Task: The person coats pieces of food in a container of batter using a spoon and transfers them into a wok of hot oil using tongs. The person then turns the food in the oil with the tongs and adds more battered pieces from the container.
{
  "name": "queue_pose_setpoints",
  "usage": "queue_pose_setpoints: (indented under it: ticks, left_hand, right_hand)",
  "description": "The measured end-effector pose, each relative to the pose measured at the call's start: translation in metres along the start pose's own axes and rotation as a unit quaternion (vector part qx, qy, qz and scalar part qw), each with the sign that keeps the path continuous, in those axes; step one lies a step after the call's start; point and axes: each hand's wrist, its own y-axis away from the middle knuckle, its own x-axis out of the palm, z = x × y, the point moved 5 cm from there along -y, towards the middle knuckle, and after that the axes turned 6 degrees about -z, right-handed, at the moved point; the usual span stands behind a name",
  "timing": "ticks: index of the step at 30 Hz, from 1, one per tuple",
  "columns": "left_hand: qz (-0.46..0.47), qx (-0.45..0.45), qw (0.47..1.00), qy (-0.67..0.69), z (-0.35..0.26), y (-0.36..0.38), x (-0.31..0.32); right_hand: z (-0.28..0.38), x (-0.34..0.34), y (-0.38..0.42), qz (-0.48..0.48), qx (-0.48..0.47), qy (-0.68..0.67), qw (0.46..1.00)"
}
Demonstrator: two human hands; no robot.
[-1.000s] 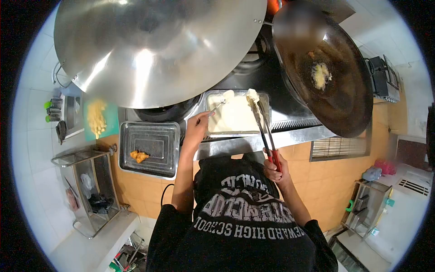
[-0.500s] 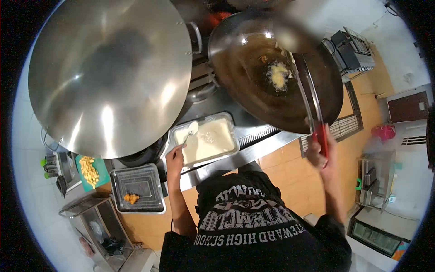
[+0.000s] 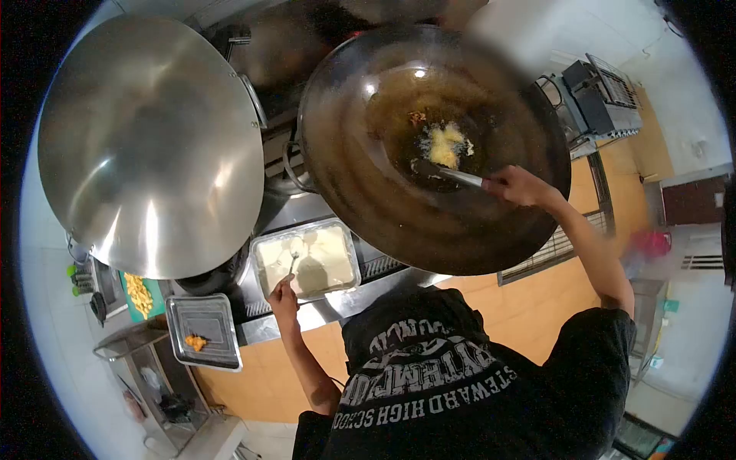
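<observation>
My left hand (image 3: 284, 300) is closed on the handle of a spoon (image 3: 293, 259), whose bowl sits in pale batter in a metal tray (image 3: 356, 264). Over the right side of a large dark wok (image 3: 360, 207), my right hand (image 3: 521, 186) grips metal tongs (image 3: 464, 178), seen almost edge-on. Their dark tips reach into the oil at the lower left of a bubbling yellow battered piece (image 3: 445, 146). My fingers hide the tongs' handle. Small brown bits (image 3: 418, 117) float above that piece.
A big metal lid (image 3: 153, 153) stands left of the wok. Below it, a tray (image 3: 230, 330) holds a fried piece (image 3: 195, 342), and a green board (image 3: 159, 295) carries yellow chunks (image 3: 139, 295). A wire-racked appliance (image 3: 602, 92) is at the right.
The view has shifted, with the wok and batter tray lower and further left. My right hand has swung the tongs from the wok's upper right down beside the battered piece. My left hand still holds the spoon.
</observation>
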Motion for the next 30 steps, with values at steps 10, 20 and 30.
queue_pose_setpoints:
  ticks: [10,20,30]
  left_hand:
    - [-0.069,-0.026,0.997,0.006,0.003,0.031,0.002]
    - [-0.062,0.002,0.998,0.01,-0.004,0.034,0.0]
    - [-0.071,0.018,0.997,0.0,-0.009,0.04,0.005]
  right_hand:
    - [0.01,-0.05,0.009,-0.074,-0.112,0.267,0.954]
    - [-0.04,-0.077,0.027,-0.069,-0.063,0.354,0.93]
    - [-0.032,-0.087,0.038,-0.1,-0.092,0.354,0.925]
